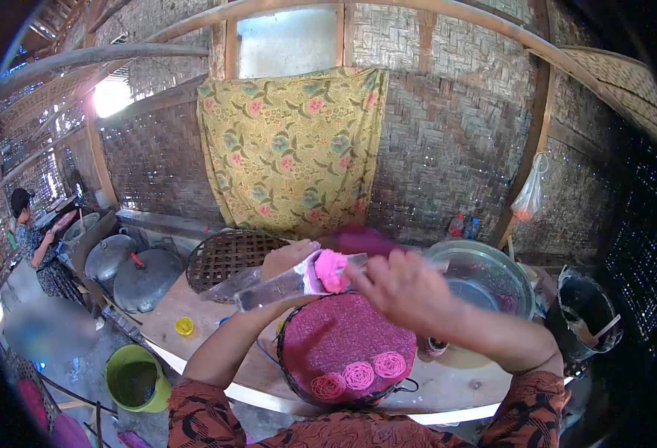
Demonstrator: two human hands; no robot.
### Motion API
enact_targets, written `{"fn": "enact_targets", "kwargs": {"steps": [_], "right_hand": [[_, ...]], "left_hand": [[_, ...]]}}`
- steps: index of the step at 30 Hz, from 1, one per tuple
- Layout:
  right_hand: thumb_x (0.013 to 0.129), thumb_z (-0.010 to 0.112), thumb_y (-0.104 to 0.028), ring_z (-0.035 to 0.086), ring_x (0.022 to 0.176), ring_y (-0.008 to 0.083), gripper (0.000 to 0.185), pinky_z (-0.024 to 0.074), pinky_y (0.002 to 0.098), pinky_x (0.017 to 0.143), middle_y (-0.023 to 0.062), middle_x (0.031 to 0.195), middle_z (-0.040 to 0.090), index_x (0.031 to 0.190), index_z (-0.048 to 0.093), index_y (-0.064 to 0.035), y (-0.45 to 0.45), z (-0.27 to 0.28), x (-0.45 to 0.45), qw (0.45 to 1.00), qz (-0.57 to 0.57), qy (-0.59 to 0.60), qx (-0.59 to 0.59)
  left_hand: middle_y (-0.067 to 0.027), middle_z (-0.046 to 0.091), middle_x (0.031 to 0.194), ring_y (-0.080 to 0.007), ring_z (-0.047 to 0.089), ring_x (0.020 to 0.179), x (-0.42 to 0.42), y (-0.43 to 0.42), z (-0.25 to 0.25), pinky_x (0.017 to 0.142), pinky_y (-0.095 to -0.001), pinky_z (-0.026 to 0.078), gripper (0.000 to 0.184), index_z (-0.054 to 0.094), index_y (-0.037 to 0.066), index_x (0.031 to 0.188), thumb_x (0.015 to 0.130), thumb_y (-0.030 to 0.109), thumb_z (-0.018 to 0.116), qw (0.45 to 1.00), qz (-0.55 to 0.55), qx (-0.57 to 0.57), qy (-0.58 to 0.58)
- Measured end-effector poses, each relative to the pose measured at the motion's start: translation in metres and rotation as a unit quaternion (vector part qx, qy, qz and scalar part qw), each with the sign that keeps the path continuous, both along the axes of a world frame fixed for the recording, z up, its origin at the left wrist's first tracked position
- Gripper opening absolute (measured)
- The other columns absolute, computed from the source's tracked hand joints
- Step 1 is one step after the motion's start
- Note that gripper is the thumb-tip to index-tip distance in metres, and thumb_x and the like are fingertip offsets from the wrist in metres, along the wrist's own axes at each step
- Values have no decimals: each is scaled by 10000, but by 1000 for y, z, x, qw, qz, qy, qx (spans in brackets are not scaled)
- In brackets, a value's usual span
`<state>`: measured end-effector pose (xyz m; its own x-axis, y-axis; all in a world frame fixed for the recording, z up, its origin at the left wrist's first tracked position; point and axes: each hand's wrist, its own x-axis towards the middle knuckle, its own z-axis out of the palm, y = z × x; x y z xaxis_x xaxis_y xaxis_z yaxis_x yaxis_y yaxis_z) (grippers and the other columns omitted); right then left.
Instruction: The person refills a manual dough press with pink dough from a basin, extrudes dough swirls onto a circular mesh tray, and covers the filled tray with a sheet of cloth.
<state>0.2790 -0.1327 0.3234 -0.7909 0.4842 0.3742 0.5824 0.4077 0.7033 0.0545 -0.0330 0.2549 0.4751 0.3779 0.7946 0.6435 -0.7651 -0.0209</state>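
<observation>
My left hand is closed around a clear, box-like tube held tilted above the table. A lump of bright pink dough fills the tube's upper end. My right hand, smeared by motion, is closed right beside the dough; what its fingers hold is hidden. Below both hands lies a round tray covered with a speckled pink-red cloth. Several pink lacy, coiled dough rounds, one of them this pink round, sit along its near edge.
A woven basket lies behind on the left, a large clear basin on the right. A yellow cup, lidded pots, a green bucket and a black bucket stand around. Another person stands far left.
</observation>
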Motion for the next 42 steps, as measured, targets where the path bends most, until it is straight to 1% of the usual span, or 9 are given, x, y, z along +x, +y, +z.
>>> {"fn": "enact_targets", "kwargs": {"steps": [4, 7, 8, 19, 25, 31, 34, 37, 42], "right_hand": [[739, 559, -172, 523, 652, 176, 438, 439, 315, 539, 15, 788, 513, 1175, 567, -129, 5, -28, 4, 998, 22, 49, -45], [758, 534, -155, 523, 616, 162, 409, 431, 295, 513, 23, 710, 503, 1164, 571, -114, -9, 4, 28, 993, 3, 107, -56], [742, 538, -143, 538, 615, 173, 408, 444, 311, 517, 33, 717, 515, 1146, 574, -99, -10, 12, 29, 989, -26, 137, -47], [758, 546, -150, 605, 654, 202, 352, 489, 325, 557, 39, 725, 563, 1104, 586, -97, 20, 56, 16, 996, -1, 27, -83], [715, 564, -66, 607, 666, 232, 507, 487, 371, 528, 68, 738, 554, 1212, 549, -166, 20, 45, 33, 973, -18, 220, -66], [709, 541, 21, 611, 745, 364, 725, 507, 454, 641, 153, 943, 596, 1379, 375, -201, 56, -93, -18, 840, 73, 487, -229], [764, 514, 20, 609, 841, 389, 660, 502, 471, 715, 192, 1048, 605, 1374, 375, -187, 42, -108, -7, 806, 32, 470, -357], [808, 491, 3, 605, 884, 387, 566, 495, 469, 762, 211, 1062, 606, 1344, 411, -159, 52, -108, 24, 760, 137, 483, -414], [885, 478, -42, 603, 1027, 304, 402, 478, 343, 854, 199, 1120, 605, 1286, 476, -72, 50, -98, 21, 724, 12, 525, -447]], "left_hand": [[-73, 611, 846, -276, 618, 775, -26, 5, -15, 662, -352, 505, 452, 590, 88, 925, 657, 432, 709, 986, 109, -119, 36], [-61, 631, 836, -255, 614, 790, -58, 56, -50, 713, -342, 496, 264, 616, 108, 913, 752, 316, 644, 982, -44, -108, -150], [-66, 639, 872, -245, 608, 823, -57, 34, -27, 757, -336, 483, 206, 624, 108, 924, 791, 264, 609, 992, 93, -64, -57], [-70, 624, 817, -255, 605, 794, -9, 46, -19, 701, -362, 483, 256, 627, 109, 864, 737, 328, 658, 993, 85, -65, -46], [-93, 653, 905, -230, 631, 879, -22, 44, -20, 797, -360, 484, 280, 608, 63, 959, 764, 253, 675, 966, 101, -157, -180], [-93, 645, 853, -206, 635, 817, 6, 40, -13, 747, -308, 493, 289, 599, 34, 945, 697, 116, 722, 983, 15, -47, -177], [-82, 645, 887, -222, 625, 858, -19, 70, -41, 770, -329, 486, 254, 608, 67, 930, 724, 186, 695, 961, 32, -164, -222], [-74, 637, 844, -241, 616, 836, -17, 51, -32, 746, -348, 481, 228, 616, 101, 866, 746, 289, 662, 954, 92, -160, -235], [-68, 628, 807, -264, 603, 788, 1, 47, -25, 695, -363, 476, 242, 630, 117, 844, 727, 325, 669, 974, 200, -46, -92]]}}
